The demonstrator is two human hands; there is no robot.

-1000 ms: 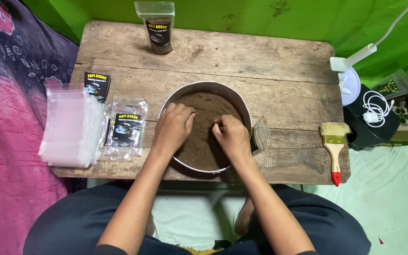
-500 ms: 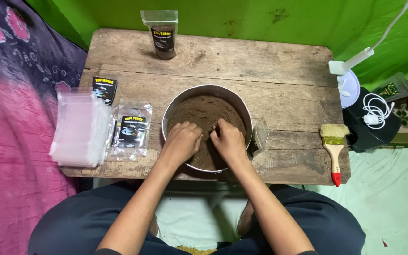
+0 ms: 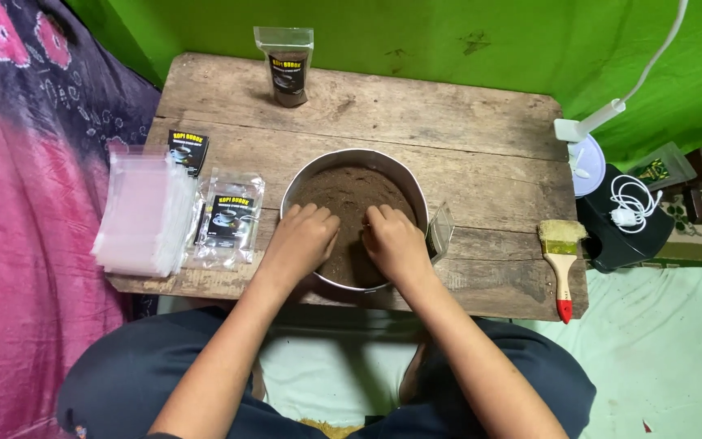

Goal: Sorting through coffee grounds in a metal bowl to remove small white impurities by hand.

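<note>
Head camera looked straight down on a low wooden table set against a green wall. Near the table's front edge stood a round metal bowl filled with brown powder. Both hands were down in the powder at the near side of the bowl: the left hand lay palm-down with its fingers curled loosely into the powder, and the right hand sat just beside it, fingers bent and tips buried. Whether either hand clutched any powder could not be told, since the fingertips were hidden.

Just right of the bowl, touching its rim, stood a small clear pouch. To the left lay a labelled flat sachet, another partly hidden one, and a stack of empty clear bags. A filled pouch stood upright at the far edge. A paintbrush with a red-tipped handle lay near the right edge.
</note>
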